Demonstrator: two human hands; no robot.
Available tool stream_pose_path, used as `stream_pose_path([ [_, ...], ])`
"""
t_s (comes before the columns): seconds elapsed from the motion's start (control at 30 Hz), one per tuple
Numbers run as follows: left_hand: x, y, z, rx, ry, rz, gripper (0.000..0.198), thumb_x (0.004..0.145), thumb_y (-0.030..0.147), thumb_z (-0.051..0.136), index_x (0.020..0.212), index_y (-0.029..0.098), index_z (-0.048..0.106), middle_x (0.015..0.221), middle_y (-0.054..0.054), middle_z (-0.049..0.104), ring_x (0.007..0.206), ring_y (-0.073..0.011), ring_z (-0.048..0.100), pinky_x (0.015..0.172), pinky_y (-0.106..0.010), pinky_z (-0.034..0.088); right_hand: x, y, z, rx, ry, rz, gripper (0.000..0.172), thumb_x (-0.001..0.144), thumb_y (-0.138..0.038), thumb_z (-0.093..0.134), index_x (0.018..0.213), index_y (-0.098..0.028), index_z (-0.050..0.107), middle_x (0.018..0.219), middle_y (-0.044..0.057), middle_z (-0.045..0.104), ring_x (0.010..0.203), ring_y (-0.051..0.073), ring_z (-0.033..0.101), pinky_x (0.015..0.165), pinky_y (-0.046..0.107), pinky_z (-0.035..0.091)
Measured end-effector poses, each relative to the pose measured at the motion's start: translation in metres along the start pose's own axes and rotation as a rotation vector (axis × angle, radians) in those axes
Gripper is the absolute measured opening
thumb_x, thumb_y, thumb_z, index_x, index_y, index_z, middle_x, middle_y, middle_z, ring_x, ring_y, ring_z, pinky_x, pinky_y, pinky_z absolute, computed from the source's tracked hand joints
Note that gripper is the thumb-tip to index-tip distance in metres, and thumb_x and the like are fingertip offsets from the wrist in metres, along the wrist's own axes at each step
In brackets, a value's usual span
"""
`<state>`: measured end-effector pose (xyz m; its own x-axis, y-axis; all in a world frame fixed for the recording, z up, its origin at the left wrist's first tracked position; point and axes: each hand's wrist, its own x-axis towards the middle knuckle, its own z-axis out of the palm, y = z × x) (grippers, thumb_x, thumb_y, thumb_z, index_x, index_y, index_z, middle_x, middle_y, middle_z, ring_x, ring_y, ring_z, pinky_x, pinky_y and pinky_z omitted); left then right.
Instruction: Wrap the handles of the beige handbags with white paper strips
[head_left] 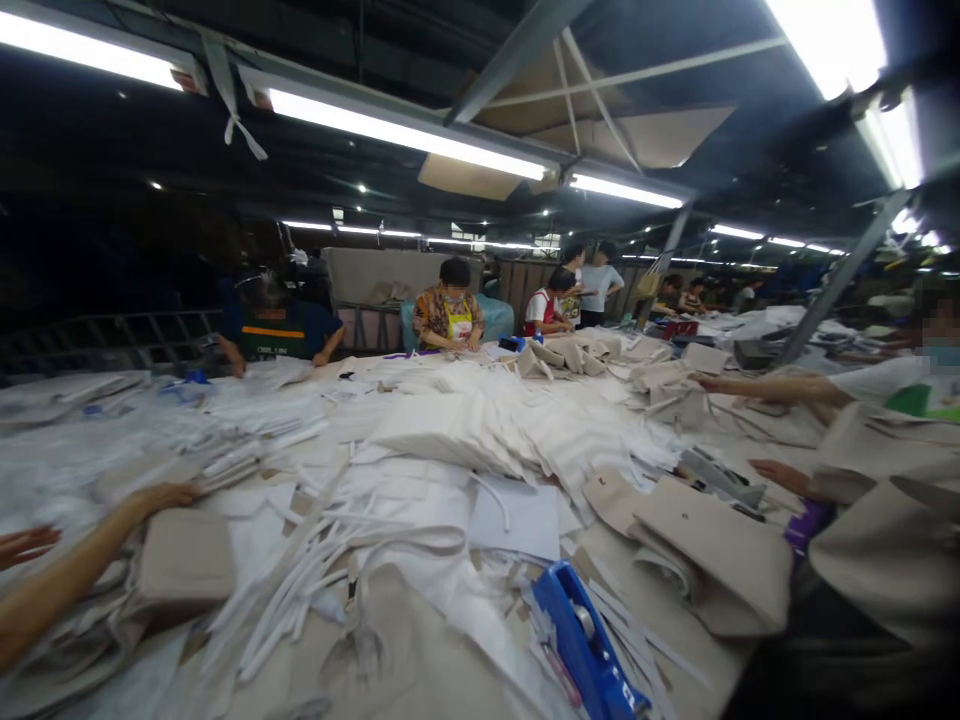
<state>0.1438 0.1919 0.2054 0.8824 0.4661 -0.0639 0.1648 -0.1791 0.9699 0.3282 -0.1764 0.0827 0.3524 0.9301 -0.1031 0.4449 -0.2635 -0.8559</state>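
Observation:
Neither my left hand nor my right hand shows in the head view. Closest to me at the bottom lies a crumpled beige fabric piece, partly blurred, with a looped strap along its top. To its right a blue tape dispenser rests at a slant on the table. White strips are strewn to the left of the fabric. Beyond them are a white sheet and a tall, leaning pile of white sheets. Beige flat pieces with a flap lie on the right.
At the left edge a co-worker's arm reaches over a beige bag. On the right another co-worker's hand is near beige pieces. Several people work across the table. A slanted metal post rises at the right.

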Motion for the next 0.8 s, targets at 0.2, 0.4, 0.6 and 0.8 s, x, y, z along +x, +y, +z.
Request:
stream_pose_path([
  [0.2, 0.041, -0.001, -0.072, 0.093, -0.055, -0.002, 0.074, 0.061, 0.049, 0.039, 0.125, 0.074, 0.012, 0.123, 0.025, 0.053, 0.139, -0.0308, 0.027, 0.093, -0.061, 0.042, 0.098, 0.047, -0.123, -0.477, 0.492, 0.278, 0.026, 0.079, -0.008, 0.050, 0.099, -0.016, 0.064, 0.102, 0.007, 0.064, 0.099, 0.017, 0.059, 0.088, 0.027, 0.044],
  [0.4, 0.037, -0.015, -0.038, 0.159, 0.300, -0.066, 0.048, 0.071, 0.050, 0.033, 0.112, 0.071, 0.043, 0.105, 0.019, 0.060, 0.143, -0.0292, 0.011, 0.105, -0.060, 0.025, 0.196, 0.092, -0.196, -0.609, 0.603, 0.351, 0.050, 0.075, -0.006, 0.057, 0.125, -0.005, 0.050, 0.124, 0.023, 0.050, 0.117, 0.030, 0.046, 0.094, 0.039, 0.039],
  [0.6, -0.039, -0.043, 0.107, -0.037, -0.201, -0.214, 0.066, 0.069, 0.071, 0.044, 0.133, 0.058, 0.032, 0.129, 0.007, 0.055, 0.121, -0.0353, 0.048, 0.084, -0.061, 0.048, 0.222, 0.094, -0.208, -0.583, 0.634, 0.325, 0.027, 0.080, -0.004, 0.043, 0.089, -0.007, 0.068, 0.106, 0.022, 0.061, 0.105, 0.028, 0.054, 0.087, 0.037, 0.041],
  [0.8, -0.093, -0.072, 0.155, -0.105, -0.167, -0.115, 0.067, 0.076, 0.074, 0.040, 0.138, 0.051, 0.030, 0.132, 0.001, 0.055, 0.118, -0.0307, 0.052, 0.090, -0.060, 0.045, 0.195, 0.040, -0.245, -0.402, 0.838, 0.196, 0.035, 0.085, -0.031, 0.044, 0.105, -0.011, 0.065, 0.099, 0.016, 0.066, 0.095, 0.026, 0.060, 0.081, 0.036, 0.045],
])
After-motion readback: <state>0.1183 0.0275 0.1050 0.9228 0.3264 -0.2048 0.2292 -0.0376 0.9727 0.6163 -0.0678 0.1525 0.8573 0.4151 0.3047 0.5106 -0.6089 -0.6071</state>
